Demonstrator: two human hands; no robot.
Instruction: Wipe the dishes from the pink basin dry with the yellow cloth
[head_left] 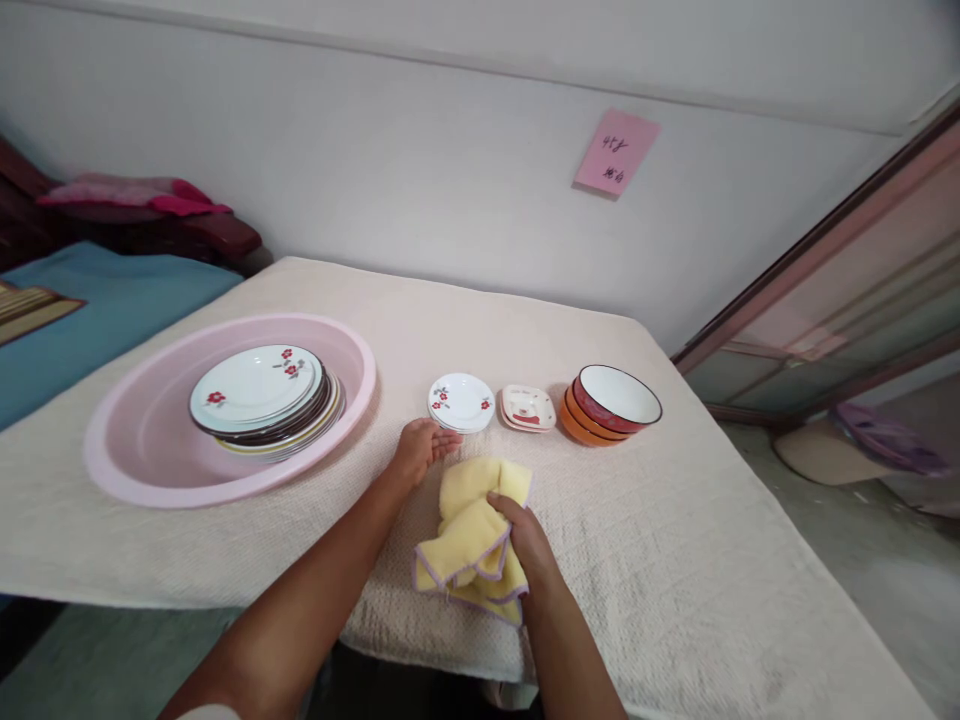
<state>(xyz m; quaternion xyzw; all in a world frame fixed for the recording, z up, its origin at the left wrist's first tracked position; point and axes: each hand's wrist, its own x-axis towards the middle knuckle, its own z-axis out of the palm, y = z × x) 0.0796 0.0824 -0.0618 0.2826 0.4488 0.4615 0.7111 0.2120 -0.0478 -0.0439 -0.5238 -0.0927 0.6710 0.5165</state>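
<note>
My right hand [529,535] grips a yellow cloth [480,525] with purple edging, bunched up near the table's front. Beside the front left rim of a short stack of small white plates [461,398] with red flowers is my left hand [427,447], its fingers extended and nothing in them. Whether the fingertips touch the lowest plate I cannot tell. Just right of the plates sit small square dishes [528,408] with a printed picture. Further right, a red bowl with a white inside [619,397] rests on orange bowls [581,425].
A pink basin [135,440] at the left holds a stack of larger plates [259,385]. The table [645,560] has a cream cloth and meets a white wall [420,170] bearing a pink note [616,152]. A bin [825,450] stands on the floor at the right.
</note>
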